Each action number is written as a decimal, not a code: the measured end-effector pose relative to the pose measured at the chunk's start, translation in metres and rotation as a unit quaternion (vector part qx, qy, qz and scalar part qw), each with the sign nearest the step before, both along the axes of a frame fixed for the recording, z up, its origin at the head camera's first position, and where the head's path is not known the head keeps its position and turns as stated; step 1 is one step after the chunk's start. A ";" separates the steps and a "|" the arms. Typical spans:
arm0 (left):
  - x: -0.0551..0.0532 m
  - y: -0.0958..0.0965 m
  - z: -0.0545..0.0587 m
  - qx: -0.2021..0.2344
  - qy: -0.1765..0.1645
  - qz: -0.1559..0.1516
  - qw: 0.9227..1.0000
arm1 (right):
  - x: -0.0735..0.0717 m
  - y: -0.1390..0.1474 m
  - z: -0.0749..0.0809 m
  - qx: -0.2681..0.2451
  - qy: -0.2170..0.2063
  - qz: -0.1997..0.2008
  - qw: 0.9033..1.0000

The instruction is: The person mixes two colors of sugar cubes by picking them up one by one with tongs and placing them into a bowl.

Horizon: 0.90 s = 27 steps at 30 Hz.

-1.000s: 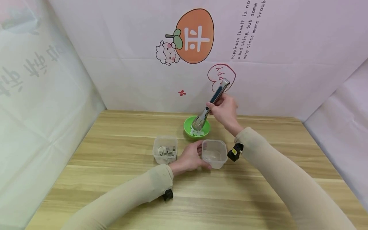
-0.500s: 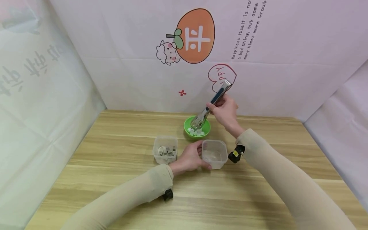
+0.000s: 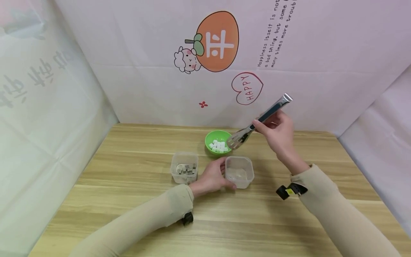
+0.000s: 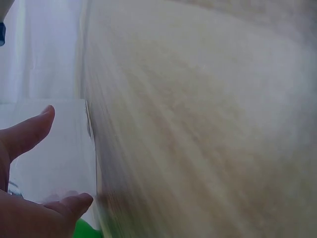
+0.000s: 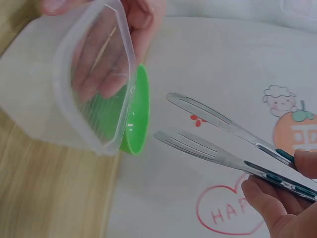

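Observation:
In the head view, my left hand [image 3: 212,177] holds the left side of a clear plastic container [image 3: 243,183], thumb at the front and fingers behind. My right hand [image 3: 278,135] grips metal serving tongs [image 3: 271,112] with dark handle inlays. Their slotted tips hang near the right rim of a green bowl [image 3: 209,137] that contains several small white cubes [image 3: 218,145]. Seen from the right wrist, the tips of the tongs [image 5: 198,145] are spread apart with nothing between them. The thumb and a finger of my left hand [image 4: 29,173] lie against the container's side in the left wrist view.
To the left of my left hand stands a second clear container [image 3: 178,159] with several small greyish cubes inside. Everything rests on a wooden table [image 3: 135,200]. A white printed cloth [image 3: 144,96] rises behind its back edge.
The tongs have come out of the green bowl and moved right with my right hand. White cubes stay in the bowl. My left hand and the container have not moved.

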State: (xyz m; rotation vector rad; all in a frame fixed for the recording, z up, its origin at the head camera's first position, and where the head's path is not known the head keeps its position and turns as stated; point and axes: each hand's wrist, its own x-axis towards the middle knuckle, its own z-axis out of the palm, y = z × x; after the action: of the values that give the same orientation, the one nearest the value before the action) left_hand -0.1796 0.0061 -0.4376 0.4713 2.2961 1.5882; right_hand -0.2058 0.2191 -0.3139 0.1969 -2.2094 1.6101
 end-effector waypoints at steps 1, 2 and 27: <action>0.000 0.000 0.000 -0.001 0.001 0.000 1.000 | 0.005 0.003 0.000 0.014 0.007 -0.006 1.000; 0.000 0.000 0.001 -0.003 0.002 0.001 1.000 | 0.011 0.005 0.000 0.025 0.014 -0.012 1.000; -0.001 0.000 0.008 -0.009 0.008 -0.006 1.000 | 0.093 0.048 -0.001 0.058 0.048 -0.040 0.996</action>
State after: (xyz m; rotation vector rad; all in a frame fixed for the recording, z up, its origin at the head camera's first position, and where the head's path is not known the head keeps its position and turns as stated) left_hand -0.1805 0.0059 -0.4301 0.4956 2.3129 1.5629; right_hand -0.1128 0.2669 -0.3154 0.2105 -2.2105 1.4019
